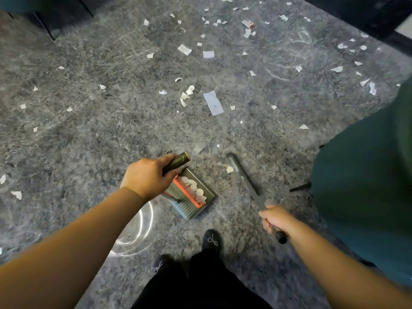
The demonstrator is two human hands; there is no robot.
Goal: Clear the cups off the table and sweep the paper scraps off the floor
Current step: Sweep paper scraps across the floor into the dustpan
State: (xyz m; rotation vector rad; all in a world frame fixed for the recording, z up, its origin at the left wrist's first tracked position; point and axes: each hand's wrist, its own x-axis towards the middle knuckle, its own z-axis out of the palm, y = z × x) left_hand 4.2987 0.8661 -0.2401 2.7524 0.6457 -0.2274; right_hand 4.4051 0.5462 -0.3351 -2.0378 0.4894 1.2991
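My left hand (146,177) grips the dark green handle (178,162) of a long-handled dustpan (193,192). The pan sits low over the grey speckled floor and holds a few white paper scraps beside an orange comb strip. My right hand (275,218) grips the metal broom stick (245,181), which slants away toward the floor; its brush end is blurred. Several white paper scraps (213,102) lie scattered over the floor ahead, thickest at the top and right. One small scrap (229,169) lies between pan and stick. No cups are in view.
A teal upholstered chair (365,186) fills the right side, with a black leg (299,187) sticking out. Dark furniture bases (55,16) stand at the top left and top right (367,14). My black shoes (210,240) and trousers are at the bottom centre.
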